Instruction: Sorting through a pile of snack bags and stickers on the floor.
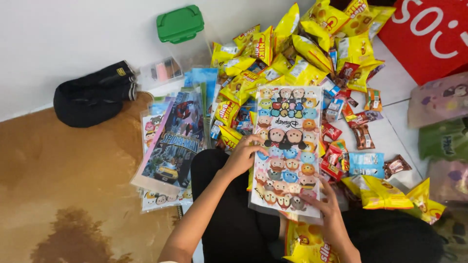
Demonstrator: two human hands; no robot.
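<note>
So, left to right. Black pouch (pixel 92 97) lies on the brown rug (pixel 63 185) by the wall, well apart from the work; no risk there. Green-lidded box (pixel 181 29) stands behind it, upright.

Next, a stack of printed bags (pixel 170 146), fanned and slightly askew, just beside the left knee. Likely slip: a knee or elbow nudge would spread them further over the rug edge.

Left hand (pixel 242 156) has its fingers curled onto the left edge of the cartoon bag (pixel 288 151), thumb side hidden, so I read it as pinching the edge but can't confirm a full grip. Right hand (pixel 327 212) presses fingertips on the bag's lower right corner, fingers spread, flat contact rather than a clamp. Bag lies over the lap, top end resting on the yellow snack packs (pixel 292 58).

Risks as I judge them:
- Bag is glossy and held only at two edges; loosen either hand and it slides off the lap.
- Whether the mouth is open can't be told; anything inside could tip out toward the pile.
- Yellow heap is stacked loose against the wall; pulling one pack could slump the rest onto the small red and brown sachets (pixel 351 126).
- Sachets are scattered on white tile (pixel 390 131), easy to miscount or trap under the knee.

Far right, pastel bags (pixel 441 126) overlap, partly out of frame.
</note>
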